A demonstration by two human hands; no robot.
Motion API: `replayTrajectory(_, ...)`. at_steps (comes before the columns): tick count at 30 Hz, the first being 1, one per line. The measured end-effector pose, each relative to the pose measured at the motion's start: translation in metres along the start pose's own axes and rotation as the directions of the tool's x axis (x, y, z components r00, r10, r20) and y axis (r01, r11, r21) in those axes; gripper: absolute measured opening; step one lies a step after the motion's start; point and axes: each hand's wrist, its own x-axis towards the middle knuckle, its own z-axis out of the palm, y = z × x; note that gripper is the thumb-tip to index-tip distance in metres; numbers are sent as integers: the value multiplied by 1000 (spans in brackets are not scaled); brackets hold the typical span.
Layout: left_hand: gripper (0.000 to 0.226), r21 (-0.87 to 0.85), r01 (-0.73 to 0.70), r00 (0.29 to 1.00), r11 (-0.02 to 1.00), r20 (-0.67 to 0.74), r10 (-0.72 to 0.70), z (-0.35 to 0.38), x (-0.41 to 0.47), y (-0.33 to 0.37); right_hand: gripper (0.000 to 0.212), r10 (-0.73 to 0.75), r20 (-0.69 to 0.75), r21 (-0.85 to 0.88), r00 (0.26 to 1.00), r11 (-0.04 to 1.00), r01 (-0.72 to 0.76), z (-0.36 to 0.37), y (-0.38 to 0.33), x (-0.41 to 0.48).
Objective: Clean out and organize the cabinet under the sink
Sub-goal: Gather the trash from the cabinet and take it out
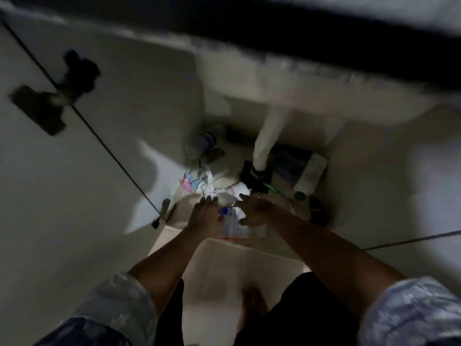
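Reaching down into the dim, open under-sink cabinet [349, 151], the person has both bare hands at its front edge. The left hand [204, 216] lies flat with its fingers spread. It presses against the side of a clear plastic bag with a red printed strip [239, 228] and does not visibly close on anything. The right hand [254, 211] curls over the same bag from the other side. Blur hides whether it has a firm grasp, so I cannot tell.

The cabinet floor is crowded and nothing looks sorted as yet. A white drain pipe [267, 141] runs down through the middle. A blue-capped clear bottle [207, 143] lies toppled at the back left, and a pink and white crumpled wrapper [192, 183] sits near the left hand. White crumpled paper or cloth [239, 191] lies just beyond the fingers. A pale rectangular carton [311, 173] leans at the right wall.

Risks, as judged:
- The bag is limp, and if lifted by its sides it may sag and spill its contents back into the clutter.
- A hurried pull could knock the drain pipe or drag the loose paper along with the bag.
- Poor light and the moving view make it easy to miss small or sharp objects among the debris.
- The bare foot [252, 310] stands directly below anything that drops.
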Motion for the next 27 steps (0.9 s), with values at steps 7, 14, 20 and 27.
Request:
replayTrajectory(7, 64, -150, -49, 988, 988, -156, 25, 47, 84, -14, 74, -1, -31, -68, 1000, 998, -1, 20, 26, 76)
replayTrajectory(14, 58, -303, 38, 986, 952, -145, -85, 83, 87, -43, 61, 2, -85, 49, 996, 999, 2, 24, 30, 77)
replayTrajectory(20, 39, -488, -1, 974, 873, -198, -110, 85, 105, -48, 48, 3, 92, 58, 996, 998, -9, 36, 44, 77)
replayTrajectory(27, 21, -519, 74, 948, 852, -229, -223, 81, 109, -36, 41, 41, -146, 39, 989, 999, -35, 28, 67, 66)
